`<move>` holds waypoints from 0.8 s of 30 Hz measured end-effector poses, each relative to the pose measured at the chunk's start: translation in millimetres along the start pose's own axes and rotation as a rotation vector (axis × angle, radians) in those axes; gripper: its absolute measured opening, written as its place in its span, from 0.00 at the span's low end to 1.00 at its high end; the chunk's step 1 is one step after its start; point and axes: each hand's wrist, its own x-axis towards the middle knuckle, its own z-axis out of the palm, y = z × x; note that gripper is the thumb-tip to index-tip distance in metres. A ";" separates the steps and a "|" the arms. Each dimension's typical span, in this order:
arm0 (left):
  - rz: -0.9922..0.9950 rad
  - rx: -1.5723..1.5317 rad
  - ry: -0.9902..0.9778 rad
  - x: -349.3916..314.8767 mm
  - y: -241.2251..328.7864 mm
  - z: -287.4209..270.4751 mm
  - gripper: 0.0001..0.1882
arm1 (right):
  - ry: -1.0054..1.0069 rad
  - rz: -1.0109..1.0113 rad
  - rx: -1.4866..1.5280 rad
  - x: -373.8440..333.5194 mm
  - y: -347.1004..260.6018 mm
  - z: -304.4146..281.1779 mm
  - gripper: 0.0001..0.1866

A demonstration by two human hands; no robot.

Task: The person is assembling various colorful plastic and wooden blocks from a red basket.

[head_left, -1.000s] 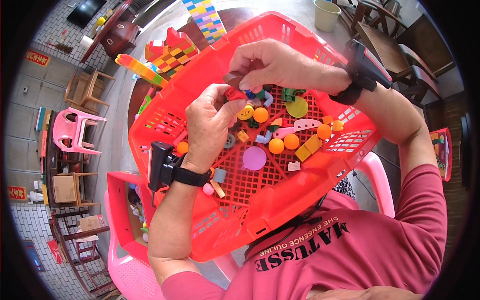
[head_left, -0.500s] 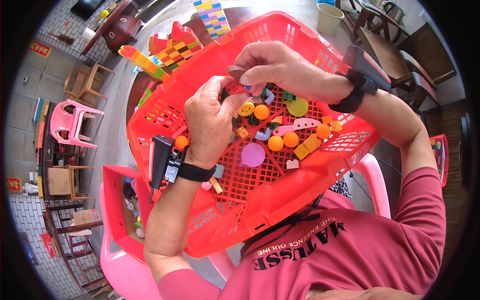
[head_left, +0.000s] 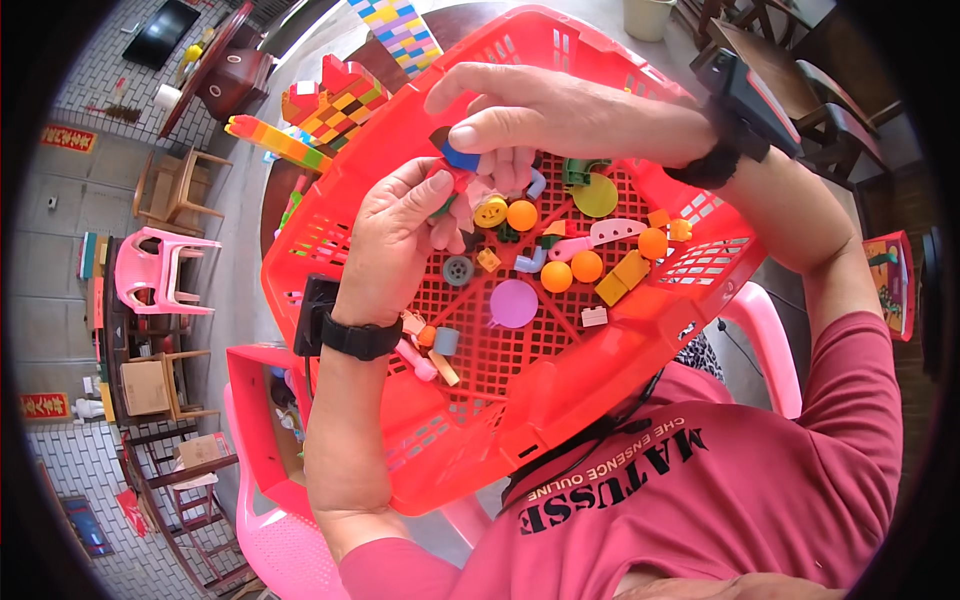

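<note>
The right hand (head_left: 520,120) has loosened from its earlier tight pinch: its forefinger now extends past the thumb, which lies against a blue piece (head_left: 461,156), mostly hidden before, with a dark brown piece (head_left: 439,137) just behind. Whether it actually grips either cannot be told. The left hand (head_left: 385,225) has turned slightly, its thumb and fingers closed around a partly hidden red piece (head_left: 462,180). All three are above the far-left side of the red basket (head_left: 590,410), so the handling seems unfinished. Inside, a grey wheel (head_left: 457,270) now shows clearly beside the left hand.
</note>
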 end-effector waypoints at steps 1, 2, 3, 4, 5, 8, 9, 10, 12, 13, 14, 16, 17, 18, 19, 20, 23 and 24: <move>-0.036 -0.132 0.011 -0.7 1.9 3.1 0.15 | -0.018 -0.052 -0.097 -0.9 -2.3 -2.4 0.23; -0.070 -0.264 0.023 -1.3 2.4 3.9 0.17 | -0.016 -0.103 -0.320 -0.7 -5.0 -4.2 0.25; -0.072 -0.266 0.022 -1.0 1.8 1.7 0.17 | -0.015 -0.100 -0.320 -0.6 -1.3 -5.7 0.25; -0.086 -0.330 -0.051 -0.1 0.8 -2.9 0.19 | 0.049 -0.351 -0.604 1.1 5.4 -8.2 0.26; -0.100 -0.394 -0.124 0.1 0.1 -5.4 0.21 | 0.114 -0.604 -0.886 1.5 8.9 -9.5 0.27; -0.177 -0.429 -0.218 -0.1 2.0 -4.8 0.24 | 0.082 -0.549 -0.901 3.6 9.5 -7.9 0.21; -0.177 -0.433 -0.213 -1.1 2.3 -5.0 0.24 | 0.047 -0.543 -0.948 5.8 10.4 -9.2 0.19; -0.196 -0.455 -0.245 -1.2 2.4 -5.0 0.25 | 0.042 -0.544 -0.947 6.7 10.9 -10.3 0.19; -0.208 -0.482 -0.273 -2.9 4.3 -6.7 0.26 | 0.094 -0.662 -1.060 7.8 8.5 -10.3 0.16; -0.221 -0.502 -0.305 -4.6 6.3 -8.6 0.26 | 0.085 -0.666 -1.062 7.3 4.8 -8.7 0.16; -0.233 -0.522 -0.336 -7.7 8.8 -9.6 0.26 | 0.097 -0.705 -1.044 5.6 -0.2 -7.2 0.15; -0.241 -0.449 -0.283 -9.6 13.3 -2.1 0.27 | 0.097 -0.739 -1.027 2.2 -2.1 -8.4 0.15; -0.255 -0.369 -0.231 -10.9 15.2 0.6 0.27 | 0.084 -0.740 -1.016 1.2 -2.8 -8.8 0.15; -0.246 -0.373 -0.226 -12.2 17.4 1.9 0.27 | 0.074 -0.743 -1.007 -0.3 -5.4 -8.9 0.14; -0.259 -0.349 -0.245 -13.1 19.4 2.5 0.27 | 0.065 -0.750 -1.009 -1.6 -8.0 -8.8 0.14; -0.271 -0.325 -0.263 -14.0 20.5 2.4 0.27 | 0.056 -0.762 -1.019 -2.6 -10.6 -8.5 0.14; -0.272 -0.295 -0.254 -16.1 19.9 -0.3 0.25 | 0.056 -0.768 -1.036 -3.0 -10.5 -2.5 0.14; -0.268 -0.298 -0.254 -16.6 19.9 0.0 0.25 | 0.051 -0.755 -1.025 -2.3 -10.2 -1.6 0.14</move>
